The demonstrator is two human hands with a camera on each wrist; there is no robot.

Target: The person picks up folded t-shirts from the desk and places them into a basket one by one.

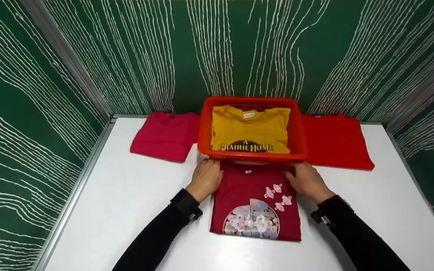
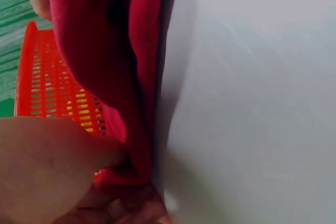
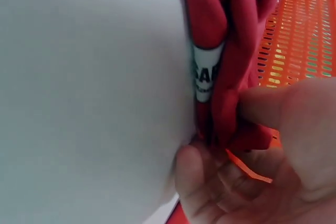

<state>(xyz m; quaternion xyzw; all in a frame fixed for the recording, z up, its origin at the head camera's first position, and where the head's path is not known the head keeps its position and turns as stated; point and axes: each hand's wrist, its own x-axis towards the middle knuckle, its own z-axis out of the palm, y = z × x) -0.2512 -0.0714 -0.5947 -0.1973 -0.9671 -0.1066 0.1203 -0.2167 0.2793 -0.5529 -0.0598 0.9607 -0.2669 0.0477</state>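
Note:
A folded dark red T-shirt (image 1: 236,195) with a pink floral print lies on the table in front of the basket. My left hand (image 1: 206,178) pinches its upper left corner between thumb and fingers. At the upper right corner my right hand (image 1: 309,181) pinches the same shirt; in the right wrist view the fabric (image 3: 236,77) bunches in layers, with a white label (image 3: 206,72) showing. Right behind both hands stands a red plastic basket (image 1: 254,155), holding a folded yellow T-shirt (image 1: 251,128) with printed lettering. Some fingertips are hidden under the cloth.
A folded pink garment (image 1: 162,137) lies left of the basket. To its right is a folded bright red garment (image 1: 333,141). All rest on a white table (image 1: 134,195). Green walls (image 1: 156,45) with white streaks stand close behind and at both sides.

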